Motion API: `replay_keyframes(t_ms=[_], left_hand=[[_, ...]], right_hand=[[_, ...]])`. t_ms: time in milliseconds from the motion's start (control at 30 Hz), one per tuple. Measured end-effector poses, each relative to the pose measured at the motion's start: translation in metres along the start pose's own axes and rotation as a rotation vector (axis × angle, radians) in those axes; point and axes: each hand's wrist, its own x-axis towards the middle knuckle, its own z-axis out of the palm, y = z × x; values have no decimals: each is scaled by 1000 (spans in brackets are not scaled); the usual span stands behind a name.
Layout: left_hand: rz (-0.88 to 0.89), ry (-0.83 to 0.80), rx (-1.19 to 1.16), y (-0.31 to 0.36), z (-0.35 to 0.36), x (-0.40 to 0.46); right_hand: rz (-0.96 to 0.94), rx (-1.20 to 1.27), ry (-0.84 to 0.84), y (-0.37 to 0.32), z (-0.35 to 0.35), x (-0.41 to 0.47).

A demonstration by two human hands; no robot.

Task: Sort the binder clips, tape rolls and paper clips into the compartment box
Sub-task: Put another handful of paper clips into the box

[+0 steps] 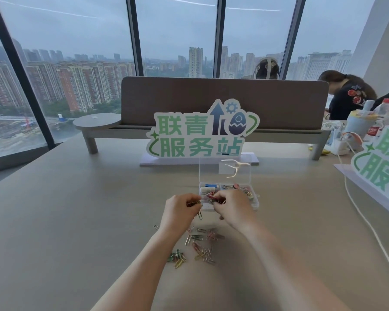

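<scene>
A clear compartment box with its lid standing up sits on the table ahead of me, holding coloured binder clips and other small items. My left hand grips a bunch of coloured paper clips just left of the box, one clip dangling below it. My right hand pinches red paper clips over the box's near left compartment. A loose scatter of coloured paper clips lies on the table between my forearms. No tape roll is plainly visible.
A green-lettered sign stands behind the box, with a brown desk divider beyond it. A second sign, a white cable, cups and bottles are at the right. Other people sit at the far right.
</scene>
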Motion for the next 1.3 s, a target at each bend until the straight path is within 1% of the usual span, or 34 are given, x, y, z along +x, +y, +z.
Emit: replay_keyframes(t_ms=[100, 167, 367, 500, 767, 1133, 1300], left_hand=[[4, 27, -28, 11, 5, 21], [-1, 35, -41, 16, 10, 35], [-15, 5, -29, 15, 29, 59], [-31, -10, -30, 8, 37, 62], [-74, 4, -84, -2, 48, 64], [11, 6, -46, -3, 53, 53], [6, -25, -57, -5, 53, 50]], right_hand=[[17, -52, 39, -1, -10, 18], [12, -92, 36, -2, -14, 28], [-8, -305, -83, 2, -19, 42], [-34, -340, -94, 8, -17, 47], [-38, -220, -110, 17, -5, 58], [-54, -210, -145, 24, 4, 60], [-35, -166, -134, 25, 4, 58]])
